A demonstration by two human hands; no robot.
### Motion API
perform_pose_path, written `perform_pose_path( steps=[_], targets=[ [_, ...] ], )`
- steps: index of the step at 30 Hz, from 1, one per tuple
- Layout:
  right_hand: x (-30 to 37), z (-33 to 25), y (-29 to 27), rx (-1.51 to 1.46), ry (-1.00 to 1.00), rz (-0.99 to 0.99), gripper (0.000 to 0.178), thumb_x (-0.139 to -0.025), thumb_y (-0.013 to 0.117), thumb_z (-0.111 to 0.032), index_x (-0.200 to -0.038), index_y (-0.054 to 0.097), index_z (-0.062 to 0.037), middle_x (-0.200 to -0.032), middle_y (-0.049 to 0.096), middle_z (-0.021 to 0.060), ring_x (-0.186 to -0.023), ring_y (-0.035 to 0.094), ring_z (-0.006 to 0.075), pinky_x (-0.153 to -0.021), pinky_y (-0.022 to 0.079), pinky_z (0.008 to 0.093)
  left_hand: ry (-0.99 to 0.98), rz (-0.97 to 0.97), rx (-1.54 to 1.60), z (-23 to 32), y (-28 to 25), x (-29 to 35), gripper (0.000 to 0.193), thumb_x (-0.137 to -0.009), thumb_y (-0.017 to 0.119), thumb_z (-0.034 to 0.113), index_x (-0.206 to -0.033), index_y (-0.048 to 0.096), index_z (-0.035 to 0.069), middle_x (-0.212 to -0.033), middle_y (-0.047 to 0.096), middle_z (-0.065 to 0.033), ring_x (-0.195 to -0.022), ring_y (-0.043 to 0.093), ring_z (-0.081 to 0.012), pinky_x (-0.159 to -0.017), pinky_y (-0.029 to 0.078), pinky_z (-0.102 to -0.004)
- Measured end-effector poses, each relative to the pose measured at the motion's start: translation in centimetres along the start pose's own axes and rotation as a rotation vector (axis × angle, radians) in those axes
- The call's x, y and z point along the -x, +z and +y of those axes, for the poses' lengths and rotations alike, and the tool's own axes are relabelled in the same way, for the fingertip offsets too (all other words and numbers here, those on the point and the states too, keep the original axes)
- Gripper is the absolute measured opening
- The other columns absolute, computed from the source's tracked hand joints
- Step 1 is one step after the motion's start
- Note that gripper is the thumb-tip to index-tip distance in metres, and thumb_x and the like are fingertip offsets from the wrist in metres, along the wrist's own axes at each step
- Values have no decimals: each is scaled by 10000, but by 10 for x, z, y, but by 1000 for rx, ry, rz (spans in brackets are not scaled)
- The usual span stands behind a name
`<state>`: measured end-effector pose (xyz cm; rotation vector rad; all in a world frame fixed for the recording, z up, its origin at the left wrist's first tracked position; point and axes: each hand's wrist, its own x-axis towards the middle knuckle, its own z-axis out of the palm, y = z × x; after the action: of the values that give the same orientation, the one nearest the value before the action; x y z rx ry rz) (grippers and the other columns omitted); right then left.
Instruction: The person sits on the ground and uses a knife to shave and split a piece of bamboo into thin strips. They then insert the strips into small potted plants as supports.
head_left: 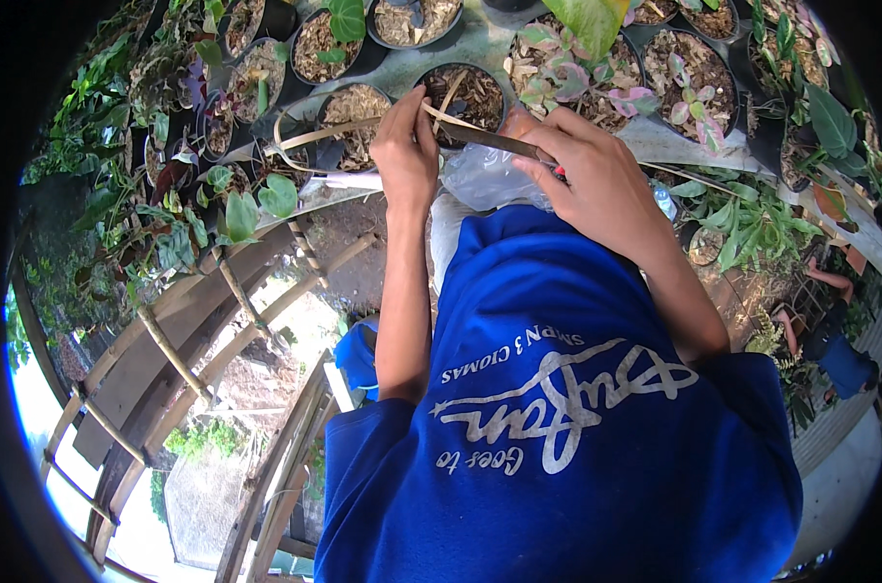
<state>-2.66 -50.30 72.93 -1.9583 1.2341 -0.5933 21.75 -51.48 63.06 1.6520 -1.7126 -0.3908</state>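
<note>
My left hand (pixel 407 155) pinches a thin, pale strip (pixel 329 132) that looks like split bamboo. The strip curls out in a loop to the left of my fingers, over the pots. In my right hand (pixel 596 180) is a knife, fingers closed round its handle, where a bit of red shows. Its dark blade (pixel 485 139) points left, reaching my left fingertips and lying along the strip. Just beyond the blade stands a black pot (pixel 475 97) filled with wood chips. A clear plastic bag (pixel 485 178) lies below the blade, against my blue shirt.
Several potted plants cover the table (pixel 363 70), with pink-leaved ones (pixel 689 97) at the right and trailing green leaves (pixel 242 216) at the left. A pole frame (pixel 169 355) stands lower left. Another person (pixel 839 355) is at the far right.
</note>
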Motion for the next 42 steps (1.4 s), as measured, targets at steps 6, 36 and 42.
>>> perform_pose_path(
  steps=[6, 36, 42],
  targets=[
    [-3, 6, -7, -165, 59, -25, 275, -999, 704, -216, -1108, 711, 36, -854, 586, 166, -778, 602, 339, -715, 468, 423, 2, -12, 7, 5, -8, -2, 242, -961, 671, 7, -1193, 720, -40, -1088, 749, -243, -1005, 735, -399, -885, 577, -444],
    [6, 28, 31, -167, 158, 212, 318, -992, 733, -291, -1136, 744, -8, -943, 680, 145, -809, 686, 343, -713, 535, 412, -613, -88, 713, 70, -14, 28, 176, -1069, 661, 164, -1084, 632, -9, -919, 717, -93, -753, 700, -111, -601, 494, -217],
    [11, 33, 35, -141, 140, 181, 289, -980, 735, -237, -1165, 728, -15, -949, 680, 151, -806, 684, 347, -709, 536, 420, -549, 41, 541, 66, 12, 35, 153, -1024, 702, 84, -981, 635, -47, -864, 723, -112, -608, 716, -136, -500, 513, -243]
  ],
)
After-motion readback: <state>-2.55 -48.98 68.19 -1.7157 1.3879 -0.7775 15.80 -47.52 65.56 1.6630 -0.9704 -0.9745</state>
